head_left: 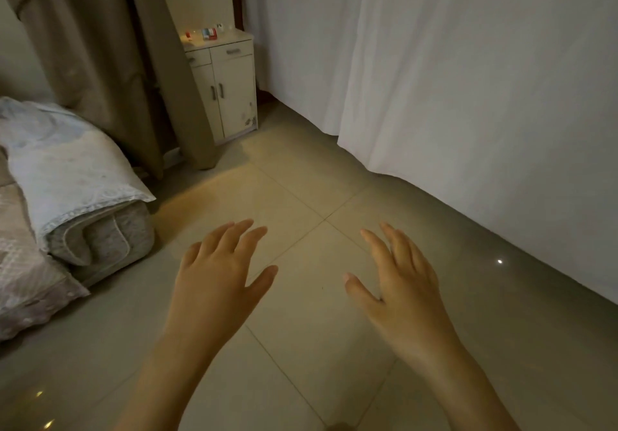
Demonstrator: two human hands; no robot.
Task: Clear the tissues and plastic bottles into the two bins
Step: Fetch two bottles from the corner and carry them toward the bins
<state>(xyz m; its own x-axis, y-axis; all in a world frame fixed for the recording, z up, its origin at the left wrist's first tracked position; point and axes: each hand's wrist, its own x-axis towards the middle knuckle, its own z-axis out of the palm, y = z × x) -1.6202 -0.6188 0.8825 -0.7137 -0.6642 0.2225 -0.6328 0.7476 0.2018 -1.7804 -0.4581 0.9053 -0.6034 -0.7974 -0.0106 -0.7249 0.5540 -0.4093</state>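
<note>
1. Nearest you, your left hand (214,280) and right hand (404,283) are stretched out palm-down over the tiled floor (301,347), fingers spread and straight, holding nothing and touching nothing.
2. Between and under the hands there is only bare tile; no tissues, plastic bottles or bins show anywhere in this view, so where the task's things are cannot be told from here.
3. To your left, the corner of a bed (100,240) with a pale folded cover (67,163) hanging over it sits low by the floor.
4. To your right, a white curtain (468,96) hangs down to the floor along that whole side.
5. Farthest off, a small cream cabinet (227,89) stands in the corner beside a brown curtain (110,62), with a few small items on top, too small to name.
6. Judged from this, you are at the searching step, with no pick-up in hand. The next move calls for turning your head or body to bring the litter and the two bins into sight before you reach for anything.
</note>
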